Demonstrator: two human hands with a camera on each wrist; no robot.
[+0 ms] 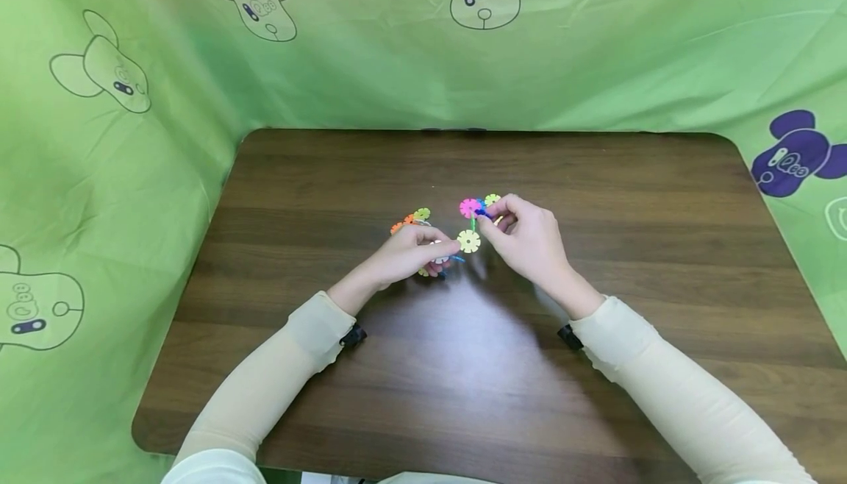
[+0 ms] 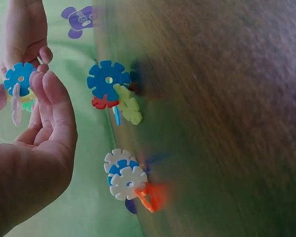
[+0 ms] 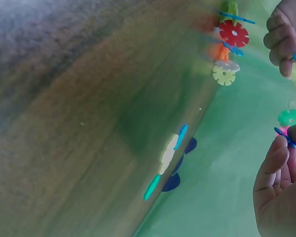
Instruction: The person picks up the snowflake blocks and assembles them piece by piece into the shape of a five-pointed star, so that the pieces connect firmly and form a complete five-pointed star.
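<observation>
Between both hands hangs a joined chain of notched plastic snowflake discs. My left hand [image 1: 413, 252] pinches its left end by a blue disc [image 2: 19, 79], beside a whitish disc [image 2: 16, 106]. A pale yellow disc [image 1: 468, 241] shows in the gap between the hands. On the right, my right hand [image 1: 529, 237] pinches a dark blue disc [image 3: 286, 138] between thumb and fingertips. Next to that disc are a pink disc [image 1: 470, 208] and a green disc [image 3: 291, 117]. Fingers partly hide the joints between the pieces.
Small joined clusters of discs lie on the brown table [image 1: 331, 396], including orange discs [image 1: 404, 223] behind the left hand and a yellow-green disc [image 1: 492, 200] behind the right. A row with a pale disc [image 3: 168, 154] lies near the far edge. Green cloth [image 1: 370, 65] surrounds the table.
</observation>
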